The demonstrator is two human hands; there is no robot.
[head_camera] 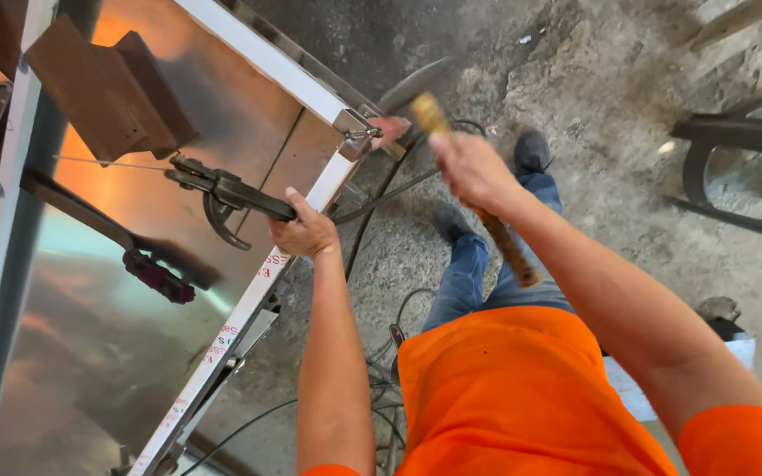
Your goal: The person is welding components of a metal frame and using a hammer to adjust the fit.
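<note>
The left hand (306, 231) grips the handle of a dark welding electrode holder (222, 192), its thin rod (112, 163) reaching out over the shiny sheet-metal panel (108, 353). The right hand (469, 167) holds a hammer with a wooden handle (506, 242) — its blurred head (429, 112) close to the corner of the white-taped metal frame (249, 304). Cables (381, 189) trail across the concrete floor (610, 132).

The left hand (304, 231) is closed in a fist, thumb on top, its bare forearm running straight back to the body. The right hand (472, 169) is raised higher and further out, fingers clenched shut, its arm stretched forward, elbow slightly bent.
</note>
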